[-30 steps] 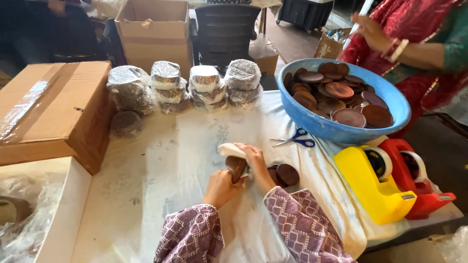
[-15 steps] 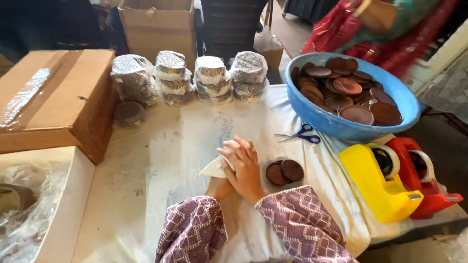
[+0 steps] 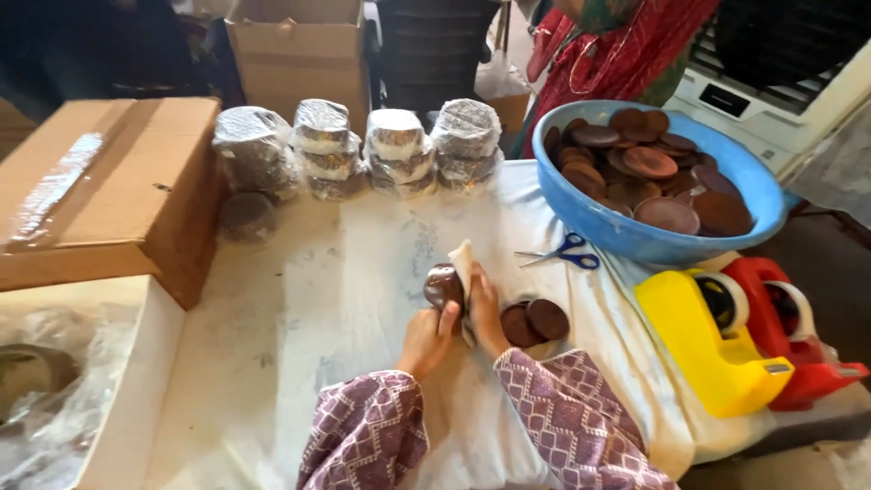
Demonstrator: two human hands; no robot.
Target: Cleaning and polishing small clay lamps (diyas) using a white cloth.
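Two hands meet mid-counter: your left hand and right hand, grips closed round dark brown round disc and white wrap sheet. Eight-odd film-wrapped stacks done; two loose brown discs beside, blue plastic bowl still full.

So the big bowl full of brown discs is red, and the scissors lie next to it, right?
Not quite. In the head view the bowl of brown discs is blue, not red. The scissors do lie next to it on the white cloth.
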